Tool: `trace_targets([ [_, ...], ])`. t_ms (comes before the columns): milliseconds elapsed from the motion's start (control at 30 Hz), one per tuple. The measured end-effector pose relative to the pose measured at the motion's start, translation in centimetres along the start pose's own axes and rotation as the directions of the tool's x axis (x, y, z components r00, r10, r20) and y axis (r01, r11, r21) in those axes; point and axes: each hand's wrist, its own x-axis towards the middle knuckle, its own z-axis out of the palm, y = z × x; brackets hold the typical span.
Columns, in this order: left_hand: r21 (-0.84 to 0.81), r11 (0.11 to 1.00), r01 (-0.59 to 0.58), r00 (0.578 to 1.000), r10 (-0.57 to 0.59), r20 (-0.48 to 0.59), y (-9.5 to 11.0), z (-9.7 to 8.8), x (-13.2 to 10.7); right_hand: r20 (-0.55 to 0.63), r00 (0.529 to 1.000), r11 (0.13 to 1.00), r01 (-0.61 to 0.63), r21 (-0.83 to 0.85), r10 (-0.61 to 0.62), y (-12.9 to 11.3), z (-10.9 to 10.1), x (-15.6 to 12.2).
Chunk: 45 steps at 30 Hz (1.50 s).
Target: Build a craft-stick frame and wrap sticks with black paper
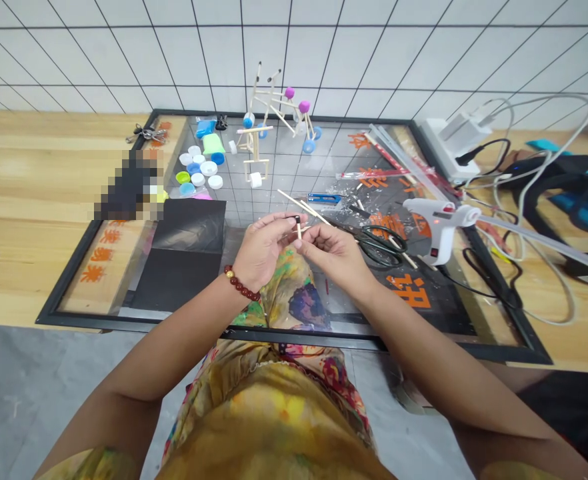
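Observation:
My left hand (261,252), with a beaded bracelet at the wrist, pinches a short pale wooden stick (299,232) near its black tip. The fingers of my right hand (338,257) close on the lower part of the same stick. Several longer wooden sticks (313,211) lie just beyond my hands. Beside my right hand are black-handled scissors (383,247), partly covered by it. Farther back stands a model built of sticks (274,107), with bottle caps and purple pieces fixed to it.
Loose bottle caps (209,168) are grouped at the back left, above black sheets (184,267). A white glue gun (437,230) stands at the right, trailing cables. Near it are a blue tool (324,199), clear glue sticks (411,160) and a power strip (449,150).

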Motion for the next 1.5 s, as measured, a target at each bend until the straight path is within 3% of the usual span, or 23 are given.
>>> trace_targets([
  [200,-0.032,0.997,0.066,0.996,-0.063,0.068,0.4,-0.1,-0.2,-0.015,1.000,1.000,-0.014,0.001,0.014,0.2,-0.4,0.0],
  [733,0.014,0.999,0.052,0.997,-0.051,-0.054,-0.1,-0.2,-0.1,-0.064,0.994,0.995,-0.082,0.054,0.085,0.1,-1.0,0.2],
  [1500,-0.026,0.997,0.078,0.993,-0.080,-0.084,-0.3,0.1,-0.4,-0.222,0.975,0.976,-0.058,-0.208,0.011,0.3,-1.0,0.1],
])
